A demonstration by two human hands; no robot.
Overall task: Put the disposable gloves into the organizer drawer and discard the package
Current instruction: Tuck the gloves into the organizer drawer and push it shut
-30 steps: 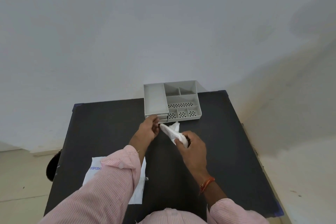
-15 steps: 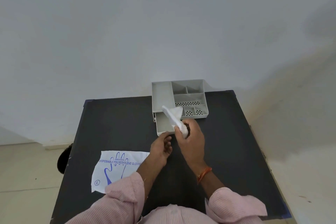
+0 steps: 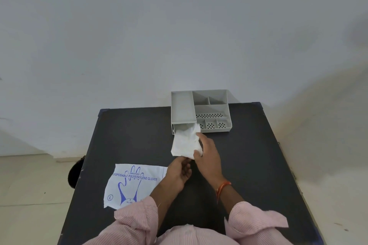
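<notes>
While right hand (image 3: 207,157) pinches gloves (image 3: 186,143) over the drawer (image 3: 173,128) at frame center, left hand (image 3: 179,173) loosely open, empty; package (image 3: 131,184) lower left undiscarded.

package (image 3: 131,183), "EMBOSSED DISPOSABLE POLYETHYLENE GLOVES", circled "L" (lower left corner)

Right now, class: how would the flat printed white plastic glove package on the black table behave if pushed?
The flat printed white plastic glove package looks thin and empty, so probably light. It would likely slide or crumple, not roll, on the smooth black table.
</notes>
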